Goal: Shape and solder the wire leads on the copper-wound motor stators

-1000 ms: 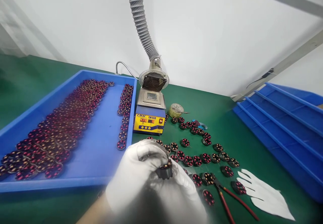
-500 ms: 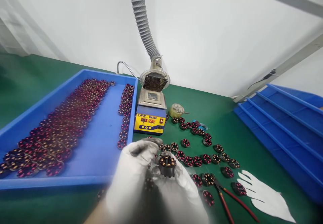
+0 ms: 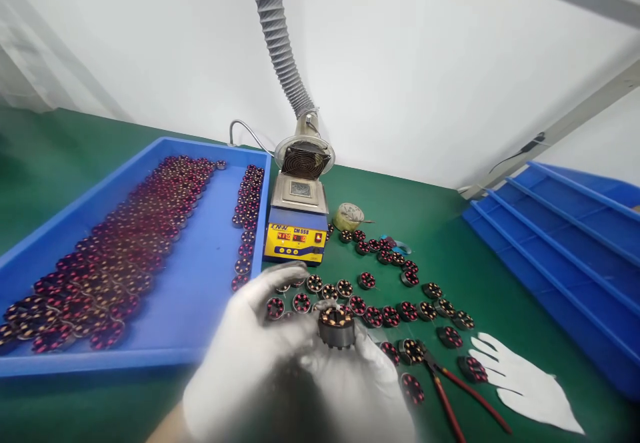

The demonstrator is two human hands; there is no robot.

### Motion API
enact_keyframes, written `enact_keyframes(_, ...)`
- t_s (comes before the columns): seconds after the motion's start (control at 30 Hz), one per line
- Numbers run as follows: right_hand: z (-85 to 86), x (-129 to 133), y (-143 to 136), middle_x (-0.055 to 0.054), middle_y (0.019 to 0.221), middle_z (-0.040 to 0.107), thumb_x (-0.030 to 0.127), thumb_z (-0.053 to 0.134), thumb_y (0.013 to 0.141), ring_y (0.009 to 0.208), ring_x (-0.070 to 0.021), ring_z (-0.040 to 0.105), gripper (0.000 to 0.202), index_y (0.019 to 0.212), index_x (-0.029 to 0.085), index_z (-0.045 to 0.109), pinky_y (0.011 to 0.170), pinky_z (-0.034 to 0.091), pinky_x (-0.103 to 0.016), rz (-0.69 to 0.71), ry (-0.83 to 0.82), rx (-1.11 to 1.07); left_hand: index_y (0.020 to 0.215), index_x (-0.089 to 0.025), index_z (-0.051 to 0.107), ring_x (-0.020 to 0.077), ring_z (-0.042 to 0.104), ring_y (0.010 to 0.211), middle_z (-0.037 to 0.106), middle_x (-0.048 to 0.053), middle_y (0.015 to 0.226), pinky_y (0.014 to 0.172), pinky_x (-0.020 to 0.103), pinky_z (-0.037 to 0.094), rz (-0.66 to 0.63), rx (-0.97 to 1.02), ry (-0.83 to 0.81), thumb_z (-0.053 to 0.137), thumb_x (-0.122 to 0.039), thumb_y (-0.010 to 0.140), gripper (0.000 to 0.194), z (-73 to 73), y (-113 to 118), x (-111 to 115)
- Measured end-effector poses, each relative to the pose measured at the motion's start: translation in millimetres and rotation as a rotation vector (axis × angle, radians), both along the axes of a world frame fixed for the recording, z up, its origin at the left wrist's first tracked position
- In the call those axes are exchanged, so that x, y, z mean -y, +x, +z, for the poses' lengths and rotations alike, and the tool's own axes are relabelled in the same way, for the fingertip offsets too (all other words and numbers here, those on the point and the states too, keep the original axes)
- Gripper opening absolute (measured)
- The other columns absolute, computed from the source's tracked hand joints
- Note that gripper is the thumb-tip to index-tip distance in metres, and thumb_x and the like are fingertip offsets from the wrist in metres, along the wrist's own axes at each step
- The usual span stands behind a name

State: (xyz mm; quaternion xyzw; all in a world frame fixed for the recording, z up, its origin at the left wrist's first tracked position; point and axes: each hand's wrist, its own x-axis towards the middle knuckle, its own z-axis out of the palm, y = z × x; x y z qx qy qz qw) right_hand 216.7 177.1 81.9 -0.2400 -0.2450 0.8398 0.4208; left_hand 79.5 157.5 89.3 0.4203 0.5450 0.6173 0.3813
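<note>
Both hands wear white gloves. My right hand (image 3: 365, 380) grips a motor stator (image 3: 337, 328), a short black ring with copper-coloured coils on its upper side, held nearly level. Just left of it is my left hand (image 3: 245, 330), its thumb and forefinger spread apart with nothing visible between them; its lower fingers are blurred near the stator. Beyond the hands, several loose stators (image 3: 373, 316) with pink and copper coils stand on the green table (image 3: 420, 210). Wire cutters (image 3: 443, 380) with red handles lie to the right, beside a flat white glove (image 3: 537, 390).
A blue tray (image 3: 193, 283) at left bears many stators in a wide band and a narrow column. The solder pot (image 3: 295, 243) with lit red digits stands beyond my hands, below a ribbed exhaust hose (image 3: 280, 36). Nearby is a small tub (image 3: 349, 218). Another blue tray (image 3: 555, 276) leans at right.
My left hand has drawn back leftward and opened from its curl near the stator, uncovering stators on the table behind. The right hand still holds its stator, now tipped slightly differently.
</note>
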Motion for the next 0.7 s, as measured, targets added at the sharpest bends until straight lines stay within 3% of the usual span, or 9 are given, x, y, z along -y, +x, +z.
enact_keyframes(0.07,-0.1,-1.7,1.1,-0.008,0.092,0.067,0.040,0.065,0.072,0.080,-0.0216,0.064,0.027,0.090,0.020,0.065,0.071,0.052,-0.036,0.011,-0.001,0.008,0.110,-0.029,0.061,0.0213,0.055,0.108,0.061,0.003,0.117,0.092,0.033,0.045,-0.128,-0.267,0.071,0.075,-0.005,0.055,0.062,-5.1,1.0,4.5)
enact_keyframes(0.17,-2.4,-0.5,-1.4,-0.007,0.094,0.066,0.038,0.062,0.075,0.083,-0.0215,0.064,0.021,0.089,0.022,0.064,0.073,0.052,-0.038,-0.016,-0.025,0.029,0.105,-0.027,0.063,0.0194,0.057,0.103,0.065,0.003,0.109,0.092,0.034,0.045,-0.184,-0.475,0.247,0.073,-0.003,0.061,0.051,-7.6,3.2,5.2)
enact_keyframes(0.27,-5.0,8.2,-9.5,-0.005,0.096,0.066,0.038,0.059,0.077,0.081,-0.0196,0.063,0.019,0.090,0.024,0.063,0.072,0.052,-0.036,-0.104,-0.046,0.040,0.092,-0.025,0.068,0.0199,0.061,0.094,0.069,0.003,0.098,0.086,0.034,0.049,-0.257,-0.349,0.321,0.075,-0.011,0.064,0.032,-0.3,4.7,-1.3)
enact_keyframes(0.37,-8.6,15.3,-16.1,-0.004,0.092,0.066,0.042,0.052,0.081,0.075,-0.0173,0.063,0.023,0.093,0.025,0.062,0.067,0.052,-0.033,-0.181,-0.049,0.046,0.068,-0.020,0.071,0.0198,0.065,0.078,0.071,0.004,0.076,0.074,0.030,0.053,-0.276,0.075,0.199,0.073,-0.012,0.064,0.009,9.9,8.1,-8.7)
enact_keyframes(0.47,-12.8,11.4,-11.9,-0.005,0.087,0.067,0.048,0.057,0.076,0.070,-0.0178,0.063,0.030,0.092,0.024,0.063,0.064,0.052,-0.033,-0.043,-0.040,0.002,0.058,-0.019,0.068,0.0157,0.064,0.066,0.069,0.001,0.065,0.064,0.023,0.052,-0.127,0.404,0.024,0.073,-0.014,0.062,0.008,11.8,7.8,-10.4)
enact_keyframes(0.57,-14.1,2.3,-1.7,-0.007,0.088,0.067,0.045,0.063,0.070,0.073,-0.0196,0.063,0.031,0.090,0.021,0.065,0.066,0.052,-0.035,0.074,-0.041,-0.037,0.069,-0.019,0.071,0.0163,0.065,0.073,0.072,0.002,0.076,0.071,0.023,0.051,0.007,0.384,0.005,0.074,-0.024,0.065,0.007,6.0,-1.4,-6.3)
enact_keyframes(0.7,-12.4,0.6,-0.4,-0.007,0.093,0.066,0.041,0.061,0.074,0.078,-0.0188,0.063,0.027,0.091,0.021,0.065,0.069,0.052,-0.034,0.023,-0.029,-0.024,0.086,-0.021,0.071,0.0198,0.063,0.090,0.070,0.004,0.095,0.080,0.028,0.049,-0.273,0.118,-0.072,0.072,-0.014,0.065,0.023,3.1,-9.5,-0.7)
